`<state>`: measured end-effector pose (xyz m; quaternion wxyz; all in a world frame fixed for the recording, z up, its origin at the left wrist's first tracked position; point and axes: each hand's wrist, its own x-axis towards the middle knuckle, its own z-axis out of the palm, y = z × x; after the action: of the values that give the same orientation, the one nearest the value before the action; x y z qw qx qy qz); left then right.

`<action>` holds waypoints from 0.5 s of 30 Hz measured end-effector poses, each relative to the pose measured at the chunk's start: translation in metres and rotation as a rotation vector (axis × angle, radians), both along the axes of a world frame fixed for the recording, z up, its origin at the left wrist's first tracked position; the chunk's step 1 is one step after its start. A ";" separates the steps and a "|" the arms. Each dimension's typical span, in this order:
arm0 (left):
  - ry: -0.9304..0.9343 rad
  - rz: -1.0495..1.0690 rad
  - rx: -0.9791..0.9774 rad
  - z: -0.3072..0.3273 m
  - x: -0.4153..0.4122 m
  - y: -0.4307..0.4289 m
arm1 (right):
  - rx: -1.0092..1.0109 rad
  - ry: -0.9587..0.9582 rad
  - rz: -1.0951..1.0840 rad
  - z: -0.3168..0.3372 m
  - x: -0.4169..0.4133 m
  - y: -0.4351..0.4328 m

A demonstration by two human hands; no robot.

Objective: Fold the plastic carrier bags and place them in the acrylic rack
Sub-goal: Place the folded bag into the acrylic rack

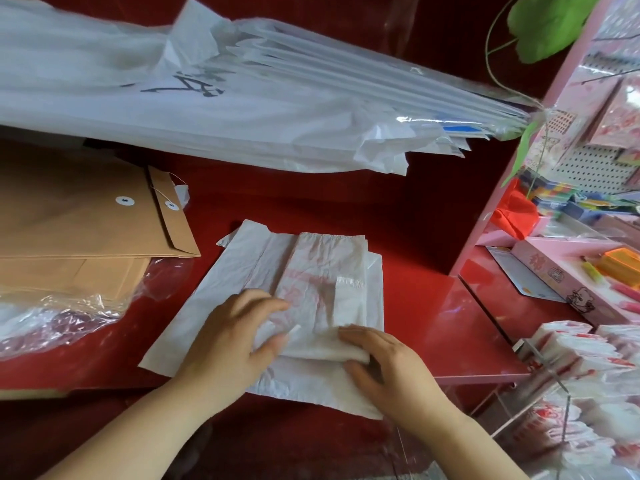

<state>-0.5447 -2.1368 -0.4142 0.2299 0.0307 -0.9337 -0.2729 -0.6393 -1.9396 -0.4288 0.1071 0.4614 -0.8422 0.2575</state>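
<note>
Plastic carrier bag (311, 271), red print illegible

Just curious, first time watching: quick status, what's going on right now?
Left hand flat, pinning carrier bag. Right hand rolling its near edge up. Acrylic rack at right, folded bags inside. Nothing blocking.

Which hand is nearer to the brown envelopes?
Left. The left hand lies on the carrier bag, toward the brown envelopes; the right hand is farther off, at the bag's near right edge.
</note>
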 end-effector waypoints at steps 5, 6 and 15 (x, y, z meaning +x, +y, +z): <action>-0.092 -0.152 -0.269 -0.003 0.005 0.005 | -0.235 0.047 -0.149 -0.003 -0.001 -0.005; -0.066 -0.144 -0.263 -0.003 0.004 0.006 | -0.307 0.000 -0.159 -0.002 0.001 -0.005; -0.021 -0.065 0.281 0.009 0.015 0.009 | -0.454 -0.131 0.023 -0.006 0.016 0.018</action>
<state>-0.5293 -2.1280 -0.4048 0.2047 0.0350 -0.8891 -0.4079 -0.6231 -1.9213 -0.4349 0.1502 0.4173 -0.7624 0.4712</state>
